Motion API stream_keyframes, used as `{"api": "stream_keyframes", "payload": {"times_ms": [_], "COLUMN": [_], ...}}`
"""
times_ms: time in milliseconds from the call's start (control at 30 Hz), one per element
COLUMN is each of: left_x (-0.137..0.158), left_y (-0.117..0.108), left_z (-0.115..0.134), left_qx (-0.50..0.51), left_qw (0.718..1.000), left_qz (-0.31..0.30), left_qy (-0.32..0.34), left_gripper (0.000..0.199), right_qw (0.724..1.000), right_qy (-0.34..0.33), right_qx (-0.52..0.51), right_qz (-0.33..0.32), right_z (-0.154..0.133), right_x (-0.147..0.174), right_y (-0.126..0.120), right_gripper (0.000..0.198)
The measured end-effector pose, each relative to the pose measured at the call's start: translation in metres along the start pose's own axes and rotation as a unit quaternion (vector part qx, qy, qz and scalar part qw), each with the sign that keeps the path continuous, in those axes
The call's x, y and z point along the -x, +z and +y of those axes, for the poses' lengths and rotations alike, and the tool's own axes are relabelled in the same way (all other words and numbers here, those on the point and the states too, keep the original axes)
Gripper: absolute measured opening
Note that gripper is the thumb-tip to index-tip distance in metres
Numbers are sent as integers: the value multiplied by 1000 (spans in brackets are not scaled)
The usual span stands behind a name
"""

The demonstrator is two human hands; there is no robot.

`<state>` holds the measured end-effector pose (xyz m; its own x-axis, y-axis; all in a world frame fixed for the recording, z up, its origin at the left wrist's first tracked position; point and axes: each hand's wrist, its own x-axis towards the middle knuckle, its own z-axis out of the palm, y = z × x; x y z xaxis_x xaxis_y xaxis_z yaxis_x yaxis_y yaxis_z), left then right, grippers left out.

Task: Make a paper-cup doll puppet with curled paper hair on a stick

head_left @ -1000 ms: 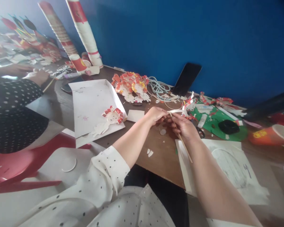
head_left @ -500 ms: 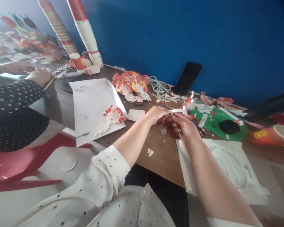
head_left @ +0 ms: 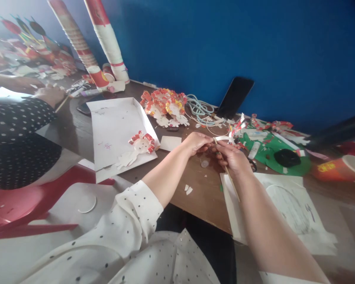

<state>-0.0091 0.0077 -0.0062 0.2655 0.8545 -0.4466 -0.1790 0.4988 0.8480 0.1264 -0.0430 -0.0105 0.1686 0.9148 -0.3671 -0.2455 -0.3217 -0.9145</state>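
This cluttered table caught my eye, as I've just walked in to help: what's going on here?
A person works with both hands over the brown table. The right hand holds a thin stick; the left hand meets it near the stick's upper end, its grip hidden. A white strip shows by the fingertips. One red-and-white paper figure lies on a white sheet, near a pile of similar figures.

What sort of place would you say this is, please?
It looks like a paper-craft workspace, perhaps a shared one: a heap of cut-paper figures and scattered scraps lie on the brown table, and a tall stack of paper cups leans behind.
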Motion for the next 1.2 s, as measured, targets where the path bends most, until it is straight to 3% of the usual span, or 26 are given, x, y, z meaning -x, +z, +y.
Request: {"api": "stream_keyframes", "payload": {"times_ms": [433, 667, 967, 1200], "left_x": [-2, -4, 2, 3], "left_y": [-1, -3, 4, 8], "left_z": [-3, -6, -3, -3], "left_qx": [73, 78, 80, 52], "left_qw": [997, 995, 996, 999], "left_qz": [-22, -58, -33, -1], "left_qy": [-20, -30, -25, -5], "left_gripper": [10, 8, 20, 17], "right_qw": [999, 999, 994, 992], "right_qy": [-3, -35, -68, -71], "right_qx": [-18, 13, 88, 100], "right_qz": [-33, -2, 8, 14], "right_z": [1, 5, 9, 11], "right_x": [-1, -3, -4, -5], "right_y": [-5, -3, -3, -3], "right_gripper": [40, 47, 63, 65]}}
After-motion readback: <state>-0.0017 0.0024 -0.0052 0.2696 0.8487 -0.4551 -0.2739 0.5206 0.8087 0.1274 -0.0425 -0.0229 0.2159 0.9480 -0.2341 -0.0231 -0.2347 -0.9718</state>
